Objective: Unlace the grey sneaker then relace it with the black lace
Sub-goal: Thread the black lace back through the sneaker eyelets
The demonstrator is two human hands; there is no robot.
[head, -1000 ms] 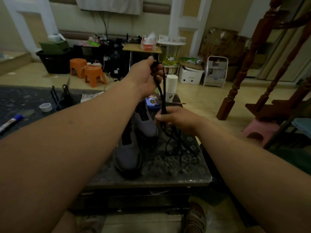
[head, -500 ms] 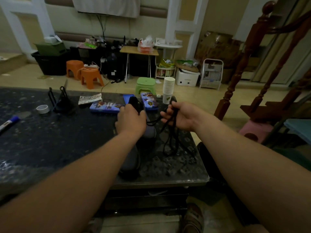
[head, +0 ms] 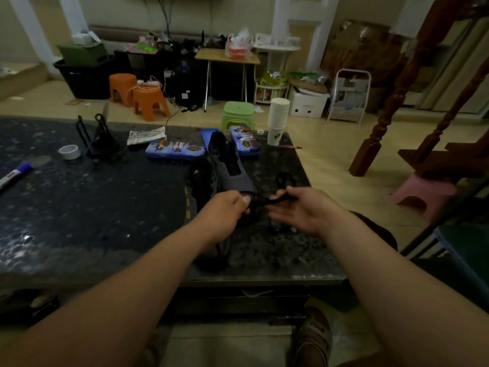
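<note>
The left hand (head: pixel 225 207) has its grip closed on the black lace (head: pixel 264 201), fingers curled round it right at the near end of the grey sneaker (head: pixel 230 168). The right hand (head: pixel 304 210) pinches the same lace under its thumb, just to the right. The short stretch between the two grips runs crosswise, left to right. More of the lace lies in loose dark loops on the table (head: pixel 79 207) below and beyond the right hand; its free tip cannot be made out.

The sneaker lies on the table straight ahead of the left hand. Its long axis points away from the person, with what looks like the toe towards them and the open throat facing up. In this dim light the eyelet rows seem bare, so the unlacing is probably done and threading comes next.

The eyelets lie forward and slightly left of both grips. The left hand is the nearer one, suited to steady the shoe while the right feeds the lace.

Past the sneaker's far end sit two blue tins (head: pixel 174 151) and a stack of paper cups (head: pixel 277 120).
</note>
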